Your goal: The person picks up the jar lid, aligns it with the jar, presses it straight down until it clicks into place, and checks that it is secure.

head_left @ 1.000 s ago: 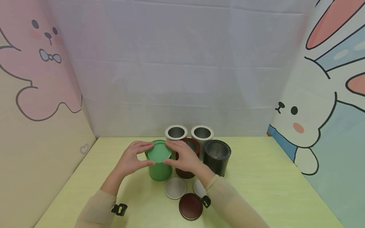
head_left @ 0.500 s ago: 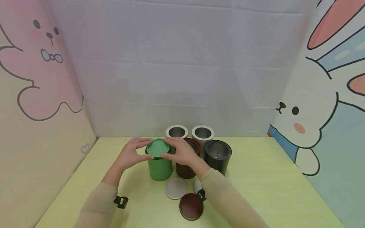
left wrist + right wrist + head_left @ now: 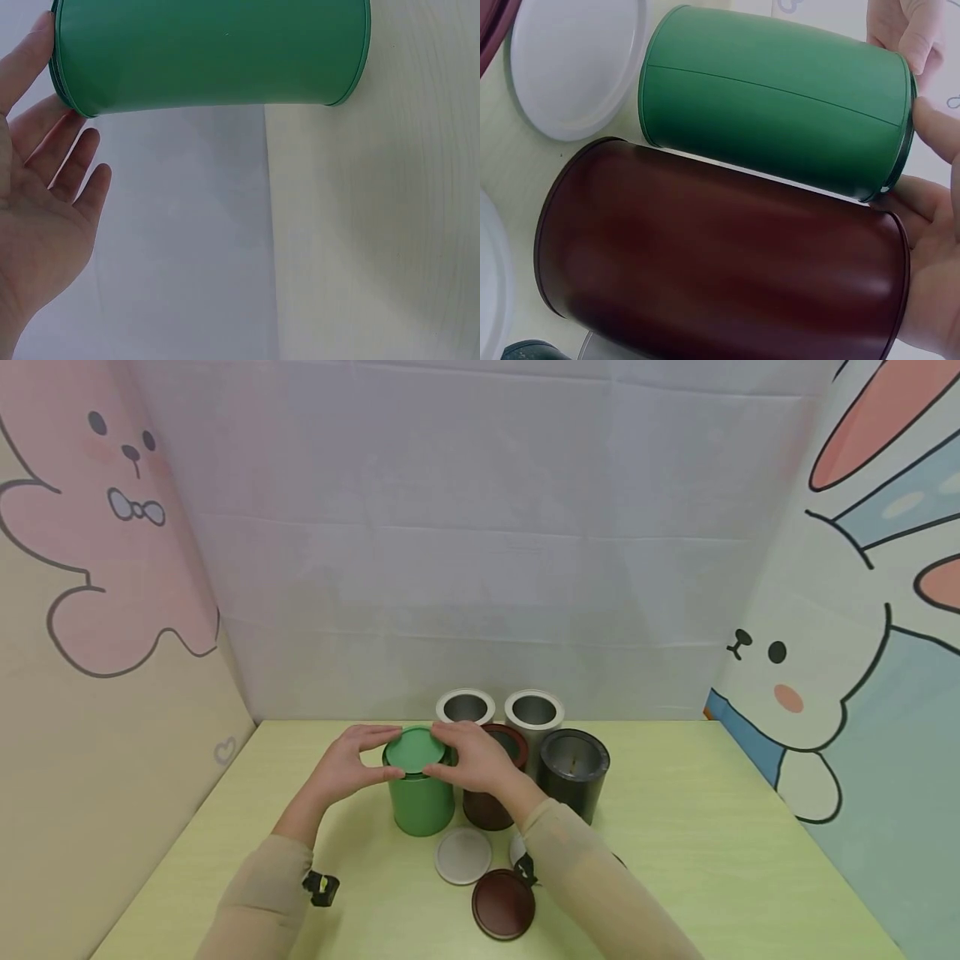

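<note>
A green lid lies over the mouth of an upright green can, slightly tilted, with part of the can's dark rim showing below it. My left hand holds the lid's left edge between thumb and fingers. On the opposite edge, my right hand grips it the same way, above a brown can. The left wrist view shows the thumb and fingertips at the top end of the green can. In the right wrist view both hands meet that end, beside the brown can.
Two white cans and a black can stand open behind and right. In front lie a white lid, a brown lid, and another white lid partly under my right sleeve. A dark edge shows beyond that sleeve.
Both hands have moved slightly up and left with the green lid, and the can's dark rim has come into sight under it. Over the last half second almost nothing moves.
</note>
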The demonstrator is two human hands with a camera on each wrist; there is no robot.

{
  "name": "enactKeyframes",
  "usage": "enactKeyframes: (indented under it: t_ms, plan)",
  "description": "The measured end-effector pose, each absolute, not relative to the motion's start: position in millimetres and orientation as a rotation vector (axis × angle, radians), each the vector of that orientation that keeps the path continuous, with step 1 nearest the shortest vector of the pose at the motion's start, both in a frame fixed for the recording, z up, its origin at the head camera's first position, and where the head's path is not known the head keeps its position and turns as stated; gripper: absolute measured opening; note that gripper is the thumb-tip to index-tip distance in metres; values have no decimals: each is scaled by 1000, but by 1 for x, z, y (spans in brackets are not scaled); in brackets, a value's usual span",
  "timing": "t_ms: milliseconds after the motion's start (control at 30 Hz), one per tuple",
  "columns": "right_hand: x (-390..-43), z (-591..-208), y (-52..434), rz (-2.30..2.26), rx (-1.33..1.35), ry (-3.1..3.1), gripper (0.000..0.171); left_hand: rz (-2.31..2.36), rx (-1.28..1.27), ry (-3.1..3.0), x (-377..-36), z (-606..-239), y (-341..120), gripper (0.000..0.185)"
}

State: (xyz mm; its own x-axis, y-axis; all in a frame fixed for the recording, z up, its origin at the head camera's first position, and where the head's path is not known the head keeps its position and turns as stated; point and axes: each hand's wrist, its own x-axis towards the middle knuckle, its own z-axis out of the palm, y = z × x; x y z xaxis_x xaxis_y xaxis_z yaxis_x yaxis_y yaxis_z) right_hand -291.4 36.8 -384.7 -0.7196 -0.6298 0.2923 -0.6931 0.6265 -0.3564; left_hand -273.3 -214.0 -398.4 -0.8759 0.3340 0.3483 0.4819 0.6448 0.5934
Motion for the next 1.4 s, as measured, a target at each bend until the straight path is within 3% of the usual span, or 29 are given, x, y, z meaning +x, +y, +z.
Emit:
enactKeyframes:
  t_ms: [800, 1400]
  plan:
    - [-293, -387, 36, 540, 1100, -2751, 64, -1154, -633, -2670, -276, -401, -214, 64]
    - [-290, -384, 38, 446, 1101, -2669, 48, -910, -936, -2545, -282, -403, -210, 42]
